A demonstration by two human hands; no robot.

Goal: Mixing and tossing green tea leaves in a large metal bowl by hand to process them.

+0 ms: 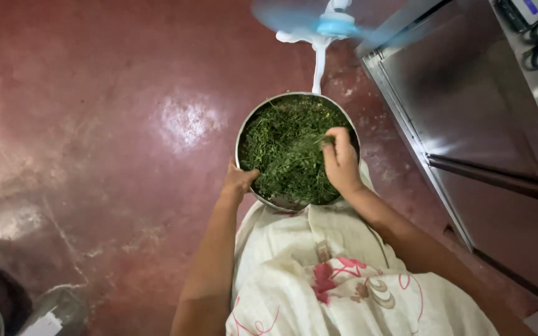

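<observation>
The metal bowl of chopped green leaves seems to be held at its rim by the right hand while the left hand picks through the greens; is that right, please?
Not quite: the hands are swapped. In the head view, the left hand holds the metal bowl at its rim, while the right hand picks through the chopped green leaves.

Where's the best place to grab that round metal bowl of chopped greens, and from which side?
Probably by the rim. The metal bowl is round, shiny and without handles, and the chopped greens fill it, so the thin edge is the only purchase. Come from the near side: the left hand already hooks its near-left rim, and the right hand could take the opposite near edge.
</observation>
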